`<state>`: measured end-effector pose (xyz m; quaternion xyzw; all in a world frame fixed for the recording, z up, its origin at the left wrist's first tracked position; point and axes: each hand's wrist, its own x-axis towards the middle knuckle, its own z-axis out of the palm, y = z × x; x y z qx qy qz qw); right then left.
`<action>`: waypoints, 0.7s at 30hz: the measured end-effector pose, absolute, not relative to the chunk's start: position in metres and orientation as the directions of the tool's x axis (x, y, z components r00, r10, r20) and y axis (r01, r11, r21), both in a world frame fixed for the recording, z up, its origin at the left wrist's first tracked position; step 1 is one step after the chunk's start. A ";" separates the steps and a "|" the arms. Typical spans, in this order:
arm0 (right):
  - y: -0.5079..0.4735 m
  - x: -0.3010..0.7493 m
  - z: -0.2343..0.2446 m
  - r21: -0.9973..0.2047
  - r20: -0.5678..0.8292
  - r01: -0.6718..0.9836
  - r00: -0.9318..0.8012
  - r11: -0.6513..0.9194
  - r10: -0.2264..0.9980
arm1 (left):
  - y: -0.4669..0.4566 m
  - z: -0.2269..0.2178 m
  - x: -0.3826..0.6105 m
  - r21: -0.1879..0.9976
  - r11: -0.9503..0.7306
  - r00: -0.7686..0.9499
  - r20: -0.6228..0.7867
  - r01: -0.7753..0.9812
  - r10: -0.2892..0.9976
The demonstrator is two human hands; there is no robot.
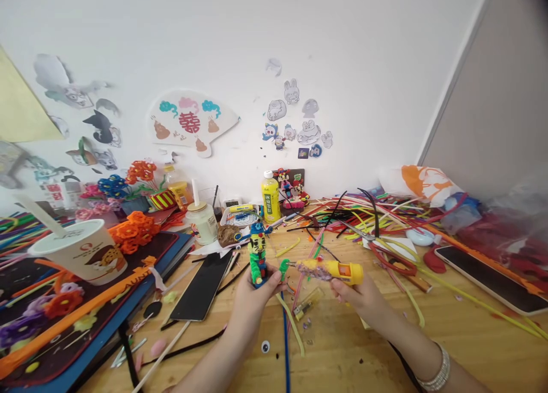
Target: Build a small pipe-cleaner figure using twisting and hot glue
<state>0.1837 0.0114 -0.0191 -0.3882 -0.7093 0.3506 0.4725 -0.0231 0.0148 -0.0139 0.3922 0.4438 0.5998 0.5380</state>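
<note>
My left hand point(252, 295) is closed round the base of a small pipe-cleaner figure point(257, 255), green and blue with a yellow face, held upright above the wooden table point(368, 347). My right hand point(357, 295) grips a yellow glue gun point(331, 270) held level, its nozzle pointing left at the figure's side. A green pipe-cleaner piece point(284, 265) sits at the nozzle tip, between gun and figure. A beaded bracelet is on my right wrist.
Loose pipe cleaners point(377, 216) lie piled at the back right. A yellow bottle point(270, 197), a paper cup with straw point(81, 249), orange pipe-cleaner flowers point(132, 230), a black card point(201, 287), a phone point(492, 279) and a googly eye point(265, 345) lie around.
</note>
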 end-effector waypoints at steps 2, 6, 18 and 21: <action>0.011 0.183 -0.018 -0.858 0.408 0.221 -0.255 0.464 0.877 | 0.015 -0.013 -0.023 0.954 -0.021 -0.113 -0.014 -0.299 0.994; 0.010 0.183 -0.016 -0.849 0.415 0.241 -0.250 0.471 0.875 | 0.014 -0.012 -0.022 0.955 -0.013 -0.113 -0.021 -0.296 0.993; 0.011 0.182 -0.019 -0.838 0.433 0.244 -0.245 0.487 0.868 | 0.012 -0.009 -0.022 0.959 -0.014 -0.108 -0.017 -0.282 0.994; 0.011 0.182 -0.020 -0.837 0.430 0.245 -0.256 0.489 0.866 | 0.012 -0.009 -0.022 0.961 -0.007 -0.107 -0.024 -0.276 0.994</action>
